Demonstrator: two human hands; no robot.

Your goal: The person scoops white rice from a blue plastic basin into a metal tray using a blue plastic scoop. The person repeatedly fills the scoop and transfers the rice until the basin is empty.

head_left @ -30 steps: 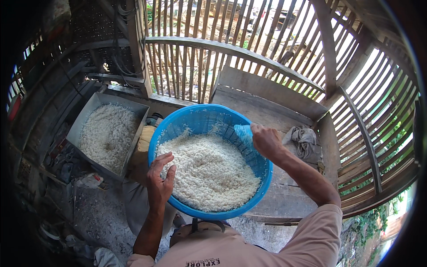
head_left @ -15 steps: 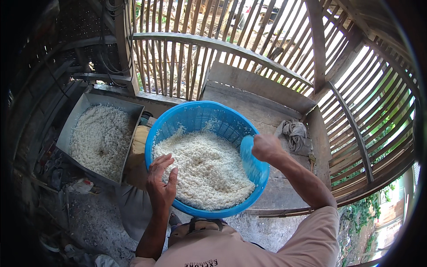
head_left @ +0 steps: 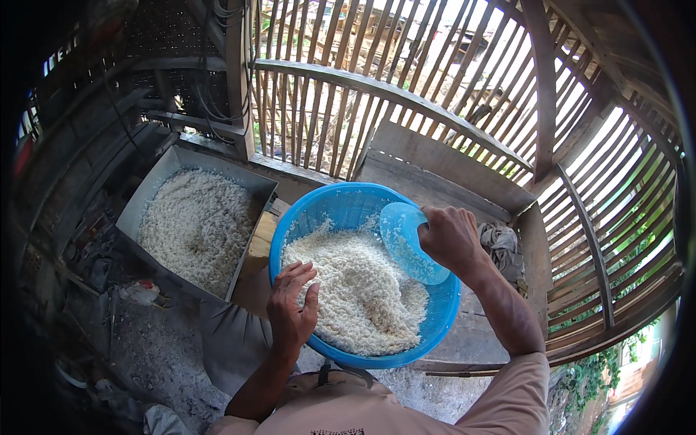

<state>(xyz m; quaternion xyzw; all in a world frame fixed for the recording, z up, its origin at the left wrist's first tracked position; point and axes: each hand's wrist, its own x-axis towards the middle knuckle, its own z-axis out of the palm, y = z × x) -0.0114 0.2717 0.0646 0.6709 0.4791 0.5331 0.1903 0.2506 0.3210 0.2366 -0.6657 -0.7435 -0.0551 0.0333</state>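
A blue plastic basket (head_left: pixel 279 250) with slotted walls holds a heap of white, clumpy grain like cooked rice (head_left: pixel 355 290). In my right hand (head_left: pixel 453 243) is a light-blue plastic scoop (head_left: pixel 409 243), raised over the basket's right side with white bits stuck to its face. My fist closes around its upper right end. At the left rim rests my left hand (head_left: pixel 292 308), its fingers stretched over the edge of the heap and the thumb apart, holding nothing. Whether its fingertips press into the grain cannot be seen clearly.
Left of the basket, a square metal container (head_left: pixel 246 264) holds more of the white grain. A wooden bench (head_left: pixel 428 170) with raised boards stands behind, a grey cloth (head_left: pixel 500 246) on its right. Slatted walls (head_left: pixel 602 217) enclose the far and right sides.
The scoop has come up from the grain at the right wall and tilted so its broad face shows. The heap's right part has shifted. The whole view has swung slightly left.
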